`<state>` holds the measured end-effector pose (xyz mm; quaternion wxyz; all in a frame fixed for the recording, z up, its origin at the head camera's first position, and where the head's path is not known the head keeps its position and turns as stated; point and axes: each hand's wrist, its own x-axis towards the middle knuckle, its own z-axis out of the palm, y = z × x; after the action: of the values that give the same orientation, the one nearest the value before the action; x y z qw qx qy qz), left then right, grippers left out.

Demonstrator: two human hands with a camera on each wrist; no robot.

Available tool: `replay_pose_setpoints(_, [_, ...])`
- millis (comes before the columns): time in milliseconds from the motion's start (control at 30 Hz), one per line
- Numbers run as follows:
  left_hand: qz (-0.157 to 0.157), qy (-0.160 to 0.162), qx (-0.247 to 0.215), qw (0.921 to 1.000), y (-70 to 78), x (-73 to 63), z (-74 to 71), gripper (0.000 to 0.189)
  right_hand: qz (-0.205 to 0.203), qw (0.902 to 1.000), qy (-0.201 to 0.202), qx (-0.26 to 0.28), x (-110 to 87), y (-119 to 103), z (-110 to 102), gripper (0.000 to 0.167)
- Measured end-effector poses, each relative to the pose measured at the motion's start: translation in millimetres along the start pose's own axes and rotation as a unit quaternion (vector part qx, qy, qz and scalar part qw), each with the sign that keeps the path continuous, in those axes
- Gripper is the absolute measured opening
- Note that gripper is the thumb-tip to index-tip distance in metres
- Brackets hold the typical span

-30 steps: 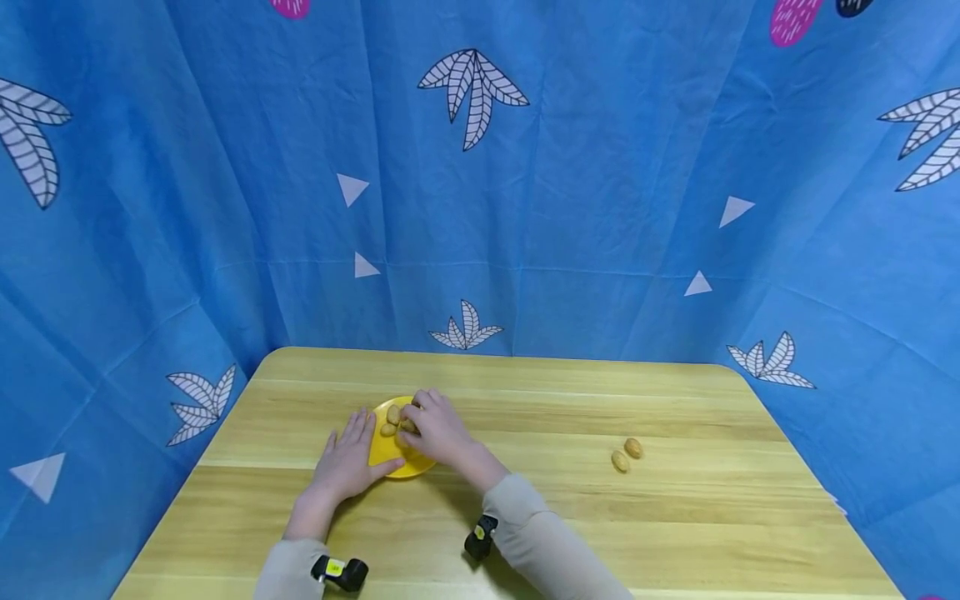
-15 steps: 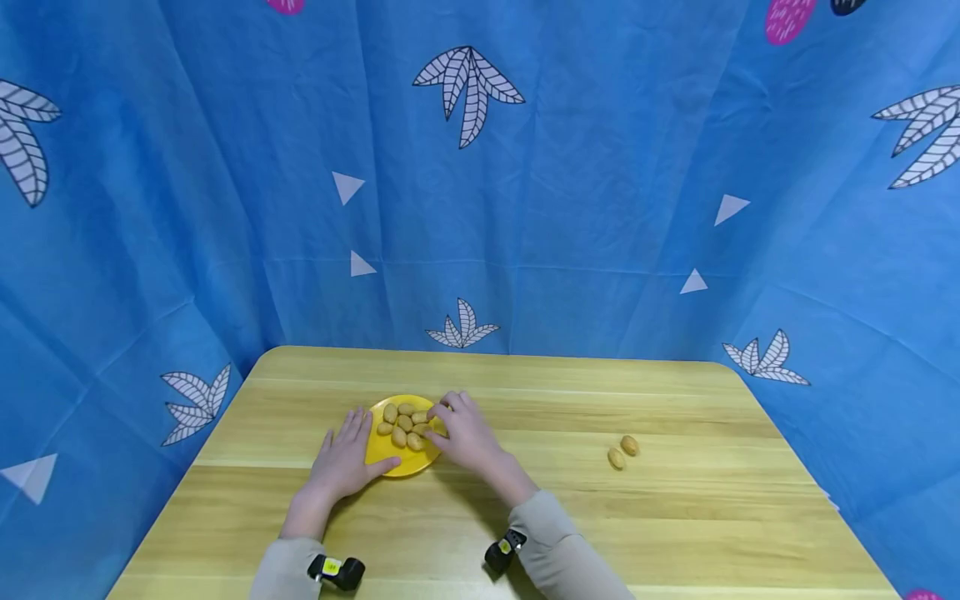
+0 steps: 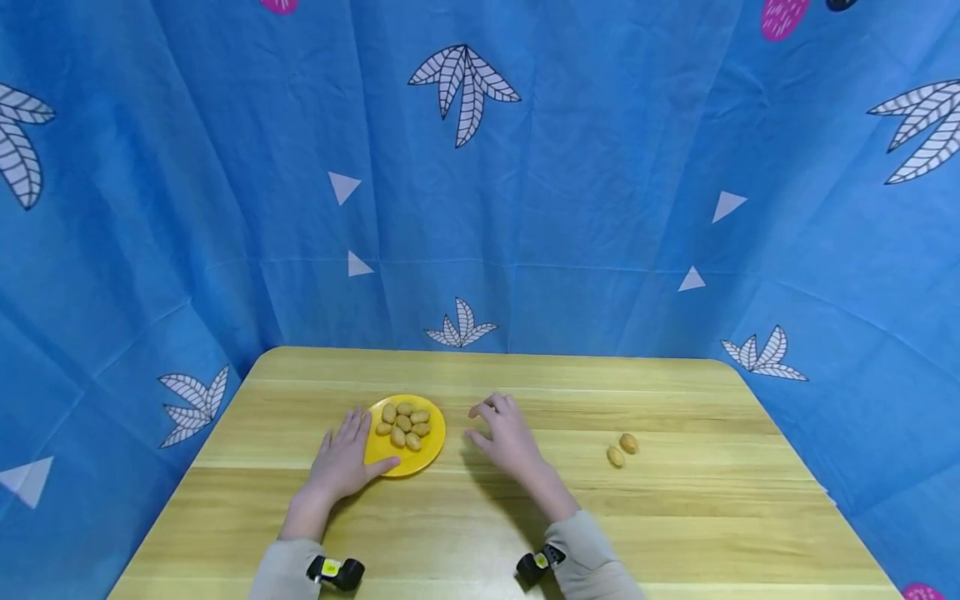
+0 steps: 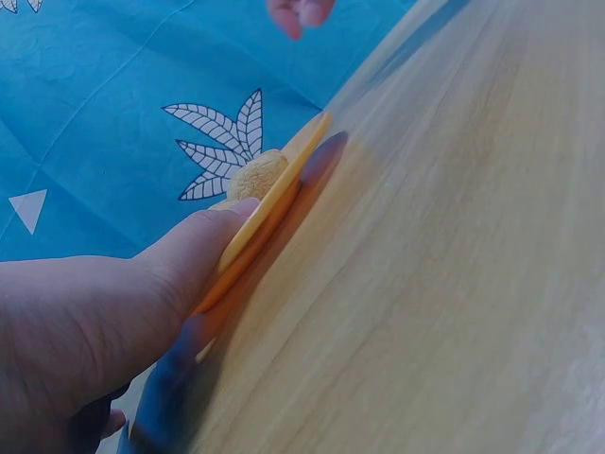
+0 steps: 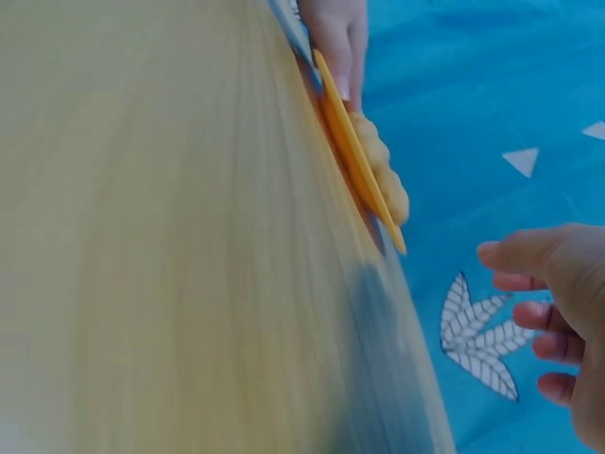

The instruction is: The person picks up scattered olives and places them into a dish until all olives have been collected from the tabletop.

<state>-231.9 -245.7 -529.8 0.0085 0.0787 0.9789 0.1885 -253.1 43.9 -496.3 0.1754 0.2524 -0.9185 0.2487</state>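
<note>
On the left of the table lies a yellow plate (image 3: 431, 454) bearing several small tan oval lumps (image 3: 403, 423) that look like walnuts; their exact kind is unclear. My left hand (image 3: 341, 467) rests over the plate's left side, fingers stretched out and thumb on the near rim. In the left wrist view that thumb (image 4: 189, 251) lies along the plate edge, with one wrinkled lump (image 4: 257, 178) beyond it. To the right of the plate, my right hand (image 3: 508, 437) hovers over the table, fingers loosely bent. Nothing shows between its fingers in the right wrist view.
Two more tan oval lumps (image 3: 622, 450) lie close together on the right part of the wooden table (image 3: 712, 500). A blue patterned curtain (image 3: 600, 167) hangs behind the table and along both sides.
My right hand has drawn back to the right from over the plate, leaving the group of lumps in view there. My left hand has stayed on the plate's edge.
</note>
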Motion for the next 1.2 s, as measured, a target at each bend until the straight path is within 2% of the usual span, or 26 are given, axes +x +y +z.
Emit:
replay_pose_setpoints(233, [-0.001,0.0,0.001,1.0,-1.3,0.2,1.0,0.105,0.015,0.9994,0.027,-0.014,-16.2,16,-15,0.024])
replay_pose_setpoints(433, [0.0,0.003,0.003,1.0,1.3,-1.2,-1.0,0.104,0.01,0.9977,0.053,-0.041,-27.4,32,-30,0.026])
replay_pose_setpoints(767, [-0.005,-0.002,-0.007,1.0,5.5,-3.7,-3.0,0.102,0.023,0.9938,0.06,-0.09,-45.7,62,-56,0.028])
replay_pose_setpoints(1000, [-0.002,-0.003,-0.001,1.0,3.0,-2.3,-1.1,0.104,0.071,0.9923,0.048,-0.09,-63.1,81,-76,0.027])
replay_pose_setpoints(1200, [-0.004,-0.009,-0.006,0.9999,3.7,-2.2,-2.4,0.105,0.101,0.9879,0.059,-0.102,-78.5,95,-91,0.027])
